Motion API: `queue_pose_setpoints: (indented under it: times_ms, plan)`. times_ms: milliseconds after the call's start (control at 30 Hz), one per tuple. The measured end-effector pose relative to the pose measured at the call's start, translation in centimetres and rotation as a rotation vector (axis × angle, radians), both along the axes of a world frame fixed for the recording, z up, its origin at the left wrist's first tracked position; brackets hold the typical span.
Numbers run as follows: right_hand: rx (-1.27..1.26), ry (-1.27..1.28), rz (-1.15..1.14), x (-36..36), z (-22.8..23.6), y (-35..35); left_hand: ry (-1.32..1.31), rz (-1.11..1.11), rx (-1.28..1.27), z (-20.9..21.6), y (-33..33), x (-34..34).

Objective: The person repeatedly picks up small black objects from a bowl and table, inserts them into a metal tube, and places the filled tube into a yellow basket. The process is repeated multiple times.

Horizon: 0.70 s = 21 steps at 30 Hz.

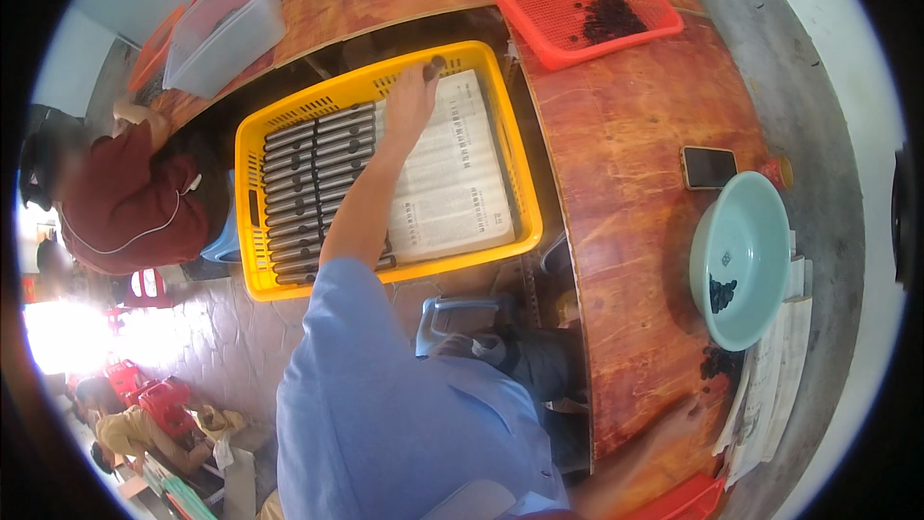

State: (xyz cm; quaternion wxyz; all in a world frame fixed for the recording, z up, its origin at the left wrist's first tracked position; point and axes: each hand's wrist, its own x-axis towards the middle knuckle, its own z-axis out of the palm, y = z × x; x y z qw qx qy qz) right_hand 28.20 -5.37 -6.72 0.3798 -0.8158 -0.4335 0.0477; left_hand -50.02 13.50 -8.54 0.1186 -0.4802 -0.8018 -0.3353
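Observation:
My left hand [412,101] is over the far side of a yellow plastic basket [527,202]. Its fingers are closed on a small dark round piece [434,67]; whether there is more than one I cannot tell. Beneath it, a printed newspaper sheet [452,169] covers the basket's right part. A row of grey metal tubes [318,164] with dark fittings lies side by side in the left part. Low on the right, my right hand [681,419] is over the wooden table, smeared by motion. It is nearest a small heap of dark pieces [720,362].
A pale green basin [741,241] holding some dark pieces stands on the table [635,260], beside a phone [708,169] and folded newspapers [784,376]. A red basket [587,5] with dark pieces stands far off. People sit at left, one in maroon [135,197].

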Motion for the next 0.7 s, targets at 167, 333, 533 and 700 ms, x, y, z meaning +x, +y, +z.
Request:
queue_pose_setpoints:
  times_ms: [167,333,533,700]
  plan:
    - [0.017,-0.039,0.006,0.0,0.0,0.3,-1.193,0.199,0.459,-2.7,1.0,-1.9]
    - [0.083,-0.041,0.041,0.8,-1.1,0.7,-1.612,0.506,0.813,-7.5,1.0,-4.0]
    - [0.114,-0.016,0.056,-0.6,0.2,0.3,-1.683,0.644,0.819,-8.9,1.5,-5.5]
    - [0.116,-0.051,0.056,-2.1,1.2,0.7,-1.550,0.464,0.587,-11.8,1.4,-5.5]
